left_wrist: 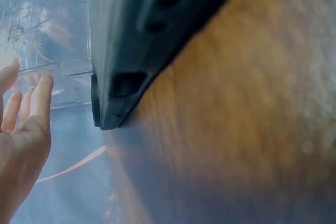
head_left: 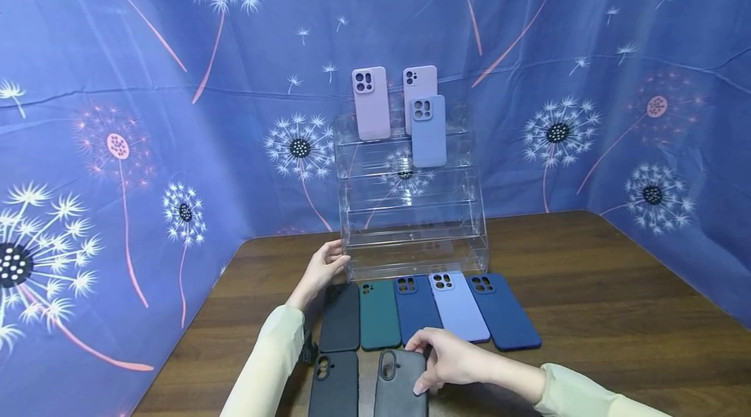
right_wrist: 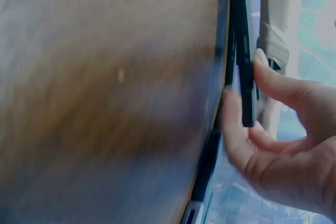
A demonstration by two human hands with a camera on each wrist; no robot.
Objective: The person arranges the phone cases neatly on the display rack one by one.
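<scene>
My right hand (head_left: 437, 365) pinches the edge of a dark grey phone case (head_left: 400, 386) near the table's front edge, thumb under its side; in the right wrist view the right hand (right_wrist: 273, 129) holds the case's thin edge (right_wrist: 244, 77) lifted off the wood. My left hand (head_left: 323, 267) rests with straight fingers against the left side of a clear tiered acrylic stand (head_left: 411, 208); the left wrist view shows the left hand (left_wrist: 23, 129) open beside the stand (left_wrist: 52, 45). A black case (head_left: 334, 383) lies left of the grey one.
Several cases lie in a row before the stand: black (head_left: 340, 318), dark green (head_left: 380, 314), navy (head_left: 415, 308), lilac-blue (head_left: 458, 306), navy (head_left: 503, 310). On the stand stand two pink cases (head_left: 371, 103) and a blue one (head_left: 428, 130). Blue dandelion cloth (head_left: 117, 111) walls the wooden table (head_left: 616, 300).
</scene>
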